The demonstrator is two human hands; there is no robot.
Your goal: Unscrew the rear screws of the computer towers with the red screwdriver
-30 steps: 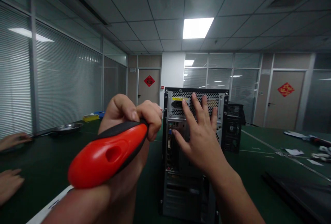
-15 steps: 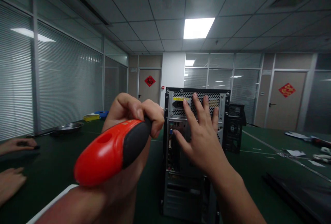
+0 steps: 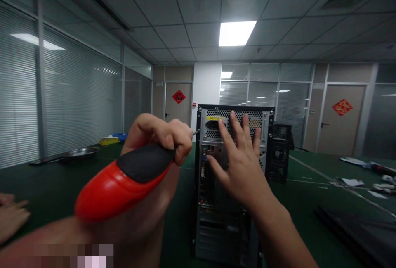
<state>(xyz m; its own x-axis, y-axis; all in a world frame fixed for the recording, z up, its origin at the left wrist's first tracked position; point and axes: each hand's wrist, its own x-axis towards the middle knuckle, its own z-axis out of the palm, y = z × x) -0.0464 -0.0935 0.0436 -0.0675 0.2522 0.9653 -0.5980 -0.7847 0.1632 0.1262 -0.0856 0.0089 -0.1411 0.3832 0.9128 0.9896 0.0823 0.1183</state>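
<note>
The back of a computer tower (image 3: pixel 213 235) faces me, upright on the green tabletop. My left hand (image 3: pixel 161 134) is closed, its thumb and fingers pinched round the front of a screwdriver (image 3: pixel 107 198) with a fat red and black handle. The handle slants down toward me. Its thin metal shaft comes out past my fingers and reaches a screw at the tower's upper left edge. Against the perforated power supply panel, my right hand (image 3: pixel 243 156) lies open with its fingers spread. Part of the panel and the ports below are hidden by it.
Behind the tower stands a second black case (image 3: pixel 280 152). A metal dish (image 3: pixel 82 152) and a yellow item (image 3: pixel 109 140) are at the far left. Another person's hands (image 3: pixel 14 214) rest at the left edge. A dark flat panel (image 3: pixel 355 235) lies at right, with papers (image 3: pixel 352 182) beyond.
The screwdriver handle has rotated, its black part now on top, and shifted slightly left. More of the shaft shows. My right hand stays put. The other person's hands have come together.
</note>
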